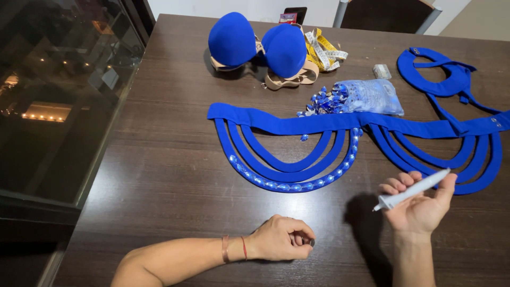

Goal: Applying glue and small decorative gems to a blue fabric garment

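Head view of a dark wood-grain bench. The right hand, palm up, grasps one white glue tube, nozzle pointing left, above the bench's near edge. The left hand rests on the bench, fingers curled, pinching a small dark object too small to identify; two thin bands circle its wrist.

Beyond both hands lies one blue fabric belt of draped loops hanging from a straight band. The outermost left loop carries a row of blue gems. A clear bag of blue gems sits on the band's upper edge, with loose gems spilling to its left.

Farther back: two blue padded cups joined side by side, one yellow measuring tape coiled just beside them, one small silver packet, and one blue collar piece with straps at far right. Nothing lies between the hands and the belt.

A dark glass pane reflecting lights borders the bench at left; a chair back stands at the far edge.
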